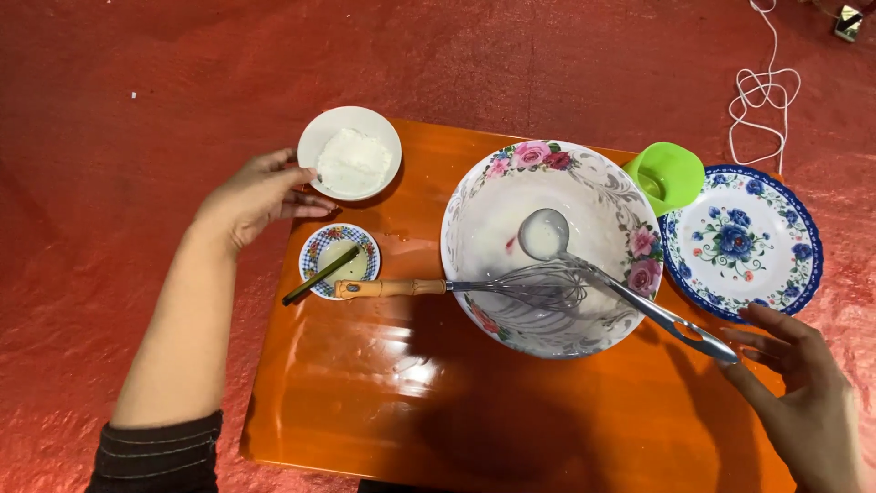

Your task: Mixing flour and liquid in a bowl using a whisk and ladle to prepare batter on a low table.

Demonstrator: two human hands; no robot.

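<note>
A large floral bowl [602,183] stands on a small orange table [383,393]. Inside it rest a metal ladle [545,236] and a wire whisk [538,289] whose orange handle sticks out to the left. My left hand [255,196] touches the rim of a small white bowl [319,137] holding white powder. My right hand [803,402] hovers open at the table's right front, its fingertips at the end of the ladle handle. A small patterned saucer [313,246] with pale liquid and a dark stick sits just below my left hand.
A blue floral plate [785,265] lies at the table's right edge, with a green plastic cup [671,173] beside it. A white cord [762,91] is coiled on the red floor covering at the far right.
</note>
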